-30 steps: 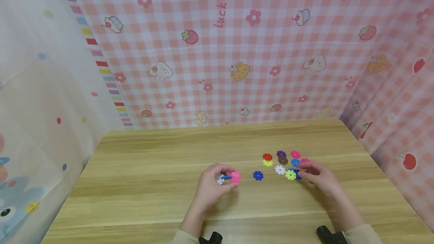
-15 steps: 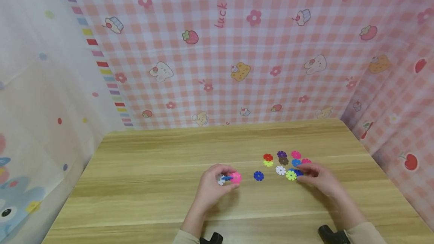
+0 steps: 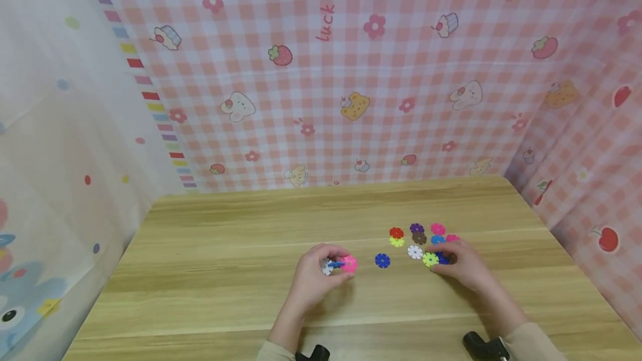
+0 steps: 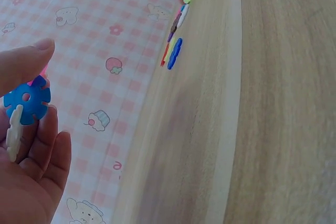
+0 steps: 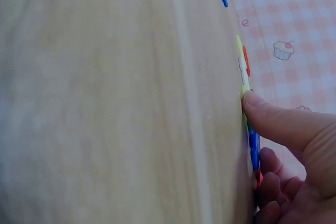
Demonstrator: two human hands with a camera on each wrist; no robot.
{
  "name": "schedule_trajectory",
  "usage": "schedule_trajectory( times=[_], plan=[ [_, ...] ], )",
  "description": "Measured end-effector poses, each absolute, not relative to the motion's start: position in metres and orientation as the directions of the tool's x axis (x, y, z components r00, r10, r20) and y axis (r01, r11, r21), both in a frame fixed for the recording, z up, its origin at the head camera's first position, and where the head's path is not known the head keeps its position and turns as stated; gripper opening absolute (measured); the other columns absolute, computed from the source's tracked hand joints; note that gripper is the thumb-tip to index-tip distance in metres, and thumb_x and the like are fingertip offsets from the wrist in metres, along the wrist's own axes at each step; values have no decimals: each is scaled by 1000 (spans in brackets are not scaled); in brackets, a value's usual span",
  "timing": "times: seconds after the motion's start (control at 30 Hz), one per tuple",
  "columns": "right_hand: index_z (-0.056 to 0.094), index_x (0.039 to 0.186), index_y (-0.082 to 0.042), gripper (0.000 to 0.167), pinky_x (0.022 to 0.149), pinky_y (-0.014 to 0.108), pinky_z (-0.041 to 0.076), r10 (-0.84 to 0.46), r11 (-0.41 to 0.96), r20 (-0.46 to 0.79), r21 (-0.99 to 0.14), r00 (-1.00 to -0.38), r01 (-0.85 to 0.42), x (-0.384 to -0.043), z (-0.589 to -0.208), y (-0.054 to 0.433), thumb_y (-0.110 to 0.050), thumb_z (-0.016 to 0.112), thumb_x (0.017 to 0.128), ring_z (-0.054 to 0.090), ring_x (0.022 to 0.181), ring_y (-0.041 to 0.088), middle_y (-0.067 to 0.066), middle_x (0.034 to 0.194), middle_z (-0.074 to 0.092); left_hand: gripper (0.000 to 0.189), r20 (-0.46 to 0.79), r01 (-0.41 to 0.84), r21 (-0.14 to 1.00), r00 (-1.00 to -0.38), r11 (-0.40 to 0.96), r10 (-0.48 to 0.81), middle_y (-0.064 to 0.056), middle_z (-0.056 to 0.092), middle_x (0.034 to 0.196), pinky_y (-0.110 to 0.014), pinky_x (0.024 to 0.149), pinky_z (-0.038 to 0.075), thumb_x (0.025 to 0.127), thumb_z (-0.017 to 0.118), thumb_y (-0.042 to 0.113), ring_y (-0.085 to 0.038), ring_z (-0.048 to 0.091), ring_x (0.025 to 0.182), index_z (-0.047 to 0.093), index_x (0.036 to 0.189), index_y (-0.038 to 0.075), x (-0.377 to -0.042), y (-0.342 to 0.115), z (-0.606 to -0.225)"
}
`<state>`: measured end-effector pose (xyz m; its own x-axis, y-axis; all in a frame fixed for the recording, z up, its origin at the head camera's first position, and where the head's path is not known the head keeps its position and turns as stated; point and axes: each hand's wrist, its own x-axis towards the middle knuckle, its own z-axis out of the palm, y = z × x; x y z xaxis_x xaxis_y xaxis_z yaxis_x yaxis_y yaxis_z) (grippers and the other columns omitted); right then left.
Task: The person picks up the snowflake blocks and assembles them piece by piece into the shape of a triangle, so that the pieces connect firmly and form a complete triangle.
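My left hand (image 3: 312,277) holds a small joined piece between thumb and fingers: a pink snowflake disc (image 3: 349,264), a blue snowflake disc (image 4: 27,100) and a white snowflake disc (image 4: 14,135). The blue one stands edge-on between the other two in the head view. Over the right side of the scattered discs, my right hand (image 3: 468,269) pinches a yellow-green snowflake disc (image 3: 430,259) by its edges, thumb at the near side and index finger at the far side. In the left wrist view that disc is tilted up from the table. Dark blue discs (image 3: 442,258) lie under this hand, partly hidden.
On the wooden table (image 3: 225,272) lie more loose discs: a single dark blue one (image 3: 382,261), a white one (image 3: 414,252), a red one (image 3: 396,232) overlapping a yellow one, and purple, brown, pink and light blue ones behind. A checked curtain (image 3: 321,127) hangs behind the table.
My right hand has moved slightly left, from the dark blue discs to the yellow-green disc, and its fingers have come round that disc. The left hand stays in place with its joined discs.
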<state>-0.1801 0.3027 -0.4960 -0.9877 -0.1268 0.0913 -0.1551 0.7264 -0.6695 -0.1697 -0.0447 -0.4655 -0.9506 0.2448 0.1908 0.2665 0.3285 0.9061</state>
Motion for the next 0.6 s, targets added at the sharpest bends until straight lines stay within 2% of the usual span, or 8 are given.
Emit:
schedule_trajectory(
  times=[0.2, 0.3, 0.47, 0.6],
  plan=[
    [69, 101, -2, 27, 69, 29, 43, -73, 691, 72, -716, -995, -103, -181, -498, 303, -10, 83, 79, 49, 83, 20, 6, 91, 56, 34, 190, 265, 907, -951, 327, 244, 9, 67, 101, -38, 93, 47, 73, 88, 15, -15, 60, 98, 73, 104, 17, -170, -46, -466],
    [65, 98, 2, 23, 65, 26, 43, -33, 666, 48, -744, -998, -58, -181, -498, 305, -8, 79, 82, 49, 78, 19, 5, 87, 57, 34, 197, 272, 906, -950, 325, 244, 9, 67, 100, -37, 92, 48, 73, 88, 15, -14, 61, 98, 73, 104, 16, -170, -46, -467],
    [62, 100, 4, 18, 62, 25, 46, 34, 625, 21, -781, -999, 5, -179, -496, 308, -8, 71, 90, 51, 75, 16, 5, 85, 60, 34, 203, 276, 904, -949, 326, 242, 9, 67, 99, -37, 91, 48, 73, 87, 15, -14, 61, 96, 73, 103, 16, -170, -47, -467],
    [63, 103, 5, 20, 60, 24, 49, 58, 560, 1, -828, -998, 32, -176, -490, 306, -9, 71, 91, 53, 73, 12, 6, 86, 63, 34, 202, 274, 905, -950, 325, 240, 9, 67, 100, -37, 91, 48, 73, 87, 15, -15, 61, 97, 73, 103, 16, -170, -48, -466]
  ],
)
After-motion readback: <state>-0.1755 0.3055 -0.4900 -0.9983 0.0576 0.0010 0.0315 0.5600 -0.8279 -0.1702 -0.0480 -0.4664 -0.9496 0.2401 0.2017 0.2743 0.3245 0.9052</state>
